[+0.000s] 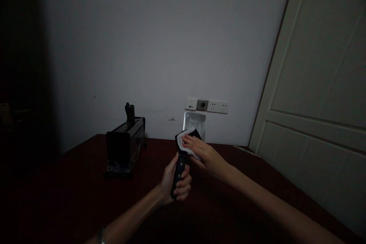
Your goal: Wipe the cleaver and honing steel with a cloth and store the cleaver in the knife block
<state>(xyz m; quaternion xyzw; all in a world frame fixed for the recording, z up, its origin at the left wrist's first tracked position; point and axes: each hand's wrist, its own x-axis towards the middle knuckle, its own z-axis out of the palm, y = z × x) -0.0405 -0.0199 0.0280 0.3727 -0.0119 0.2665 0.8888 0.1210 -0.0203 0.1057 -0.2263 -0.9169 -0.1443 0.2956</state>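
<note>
My left hand (pixel 175 181) is wrapped round the black riveted handle (pixel 179 171) of a cleaver, holding it tilted upward. The cleaver's broad metal blade (pixel 194 120) rises toward the wall, with a small hole near its upper left corner. Against the lower part of the blade, my right hand (pixel 204 154) presses a folded white and dark cloth (pixel 183 139), its fingers lying over the fabric. The cloth covers that part of the blade and hides what lies beneath.
A dark knife block (pixel 126 146) stands left on the reddish-brown table (pixel 85 198), with black handles (pixel 130 113) sticking up. Behind the table is a pale wall with sockets (pixel 217 106). A panelled door (pixel 320 84) stands at the right.
</note>
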